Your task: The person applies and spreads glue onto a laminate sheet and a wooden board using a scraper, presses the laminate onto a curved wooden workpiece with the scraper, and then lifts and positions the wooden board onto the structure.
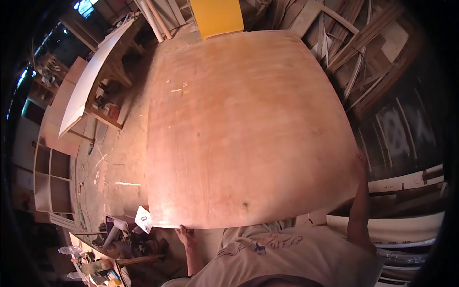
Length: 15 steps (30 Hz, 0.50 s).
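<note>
A large reddish-brown plywood sheet fills the middle of the view, its near edge close to my body at waist height. My left hand is closed on that near edge, towards the left corner, with fingertips showing on top. On the sheet's right edge is my right hand, gripping it with the arm stretched out; the fingers are dim and partly hidden. Several small pale wood chips and a dark knot mark the surface. What supports the sheet underneath is hidden.
A yellow panel stands beyond the far edge. To the left is a workbench with a pale top, beside open shelving. Wood offcuts lean at the right back. A cluttered table with bottles sits at lower left.
</note>
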Each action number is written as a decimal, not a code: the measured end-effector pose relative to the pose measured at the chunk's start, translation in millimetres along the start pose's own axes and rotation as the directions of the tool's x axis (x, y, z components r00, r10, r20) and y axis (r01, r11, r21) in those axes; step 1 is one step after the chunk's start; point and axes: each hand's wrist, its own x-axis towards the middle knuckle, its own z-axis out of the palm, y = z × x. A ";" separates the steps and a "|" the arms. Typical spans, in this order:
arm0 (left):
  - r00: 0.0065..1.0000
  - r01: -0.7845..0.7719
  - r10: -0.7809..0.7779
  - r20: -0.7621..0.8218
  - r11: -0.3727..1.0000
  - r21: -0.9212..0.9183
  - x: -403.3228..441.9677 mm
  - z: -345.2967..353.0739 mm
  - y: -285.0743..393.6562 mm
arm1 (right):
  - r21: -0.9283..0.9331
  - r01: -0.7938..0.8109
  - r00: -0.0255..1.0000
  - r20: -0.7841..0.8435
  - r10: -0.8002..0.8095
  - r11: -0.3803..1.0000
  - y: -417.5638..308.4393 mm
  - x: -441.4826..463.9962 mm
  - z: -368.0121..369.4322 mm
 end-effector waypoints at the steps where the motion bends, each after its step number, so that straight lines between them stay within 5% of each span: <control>1: 0.998 0.002 -0.003 0.066 1.000 0.023 13.4 -10.5 0.8 | 0.003 -0.045 0.999 0.002 0.045 0.999 -11.4 -24.6 0.9; 3: 0.983 0.019 -0.037 0.178 0.995 0.098 30.9 -52.1 9.7 | -0.086 -0.151 0.987 -0.065 0.146 0.985 -7.3 -59.2 -1.8; 5: 0.989 0.062 -0.069 0.128 0.997 0.051 33.3 -54.9 17.5 | -0.183 -0.256 0.957 -0.189 0.222 0.949 11.0 -72.9 -0.4; 9: 0.981 0.117 -0.126 0.145 0.991 0.063 54.8 -72.0 15.0 | -0.213 -0.307 0.944 -0.189 0.269 0.928 30.0 -74.3 -6.0; 11: 0.967 0.157 -0.159 0.198 0.987 0.025 67.0 -83.0 6.5 | -0.384 -0.342 0.938 -0.201 0.284 0.858 9.0 -60.2 -2.3; 14: 0.970 0.184 -0.184 0.159 0.983 0.017 63.6 -83.9 9.2 | -0.551 -0.258 0.934 -0.353 0.058 0.794 18.3 -46.9 9.3; 15: 0.974 0.185 -0.186 0.129 0.983 0.019 61.1 -81.1 12.5 | -0.490 -0.310 0.937 -0.304 0.174 0.815 18.3 -46.5 7.7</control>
